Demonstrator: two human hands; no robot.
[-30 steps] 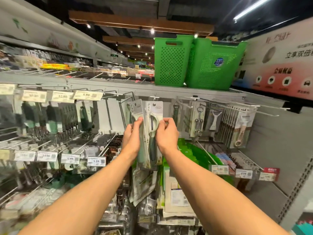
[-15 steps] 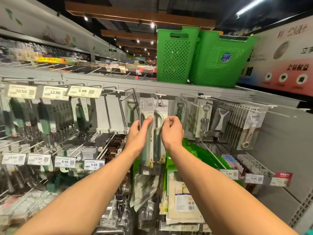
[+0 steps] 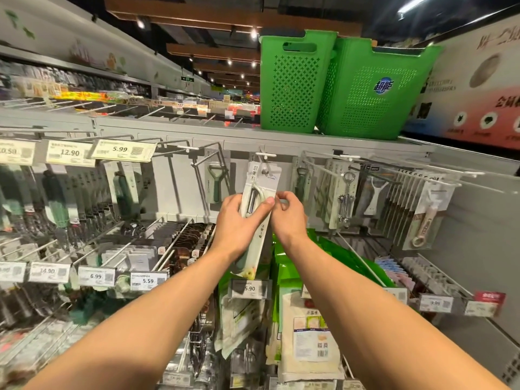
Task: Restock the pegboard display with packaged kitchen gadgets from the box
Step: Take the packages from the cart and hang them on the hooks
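Observation:
A packaged peeler (image 3: 262, 178) on a long white card stands upright in front of the grey pegboard (image 3: 180, 187). Its hang hole sits at the tip of a metal peg (image 3: 264, 159) in the top row. My left hand (image 3: 239, 223) wraps the card's middle from the left, thumb across the front. My right hand (image 3: 288, 218) pinches the card's right edge at the same height. The card's lower end hangs below my left hand. No box is in view.
Two green perforated baskets (image 3: 332, 83) stand on the shelf top above the pegs. Neighbouring pegs hold another peeler (image 3: 215, 184), a corkscrew pack (image 3: 344, 198) and more carded tools. Lower rows carry price tags (image 3: 249, 288) and green pouches. Long bare peg rods jut toward me.
Both hands have lifted the peeler pack higher and brought its top hole up to the peg tip. The card now tilts slightly right.

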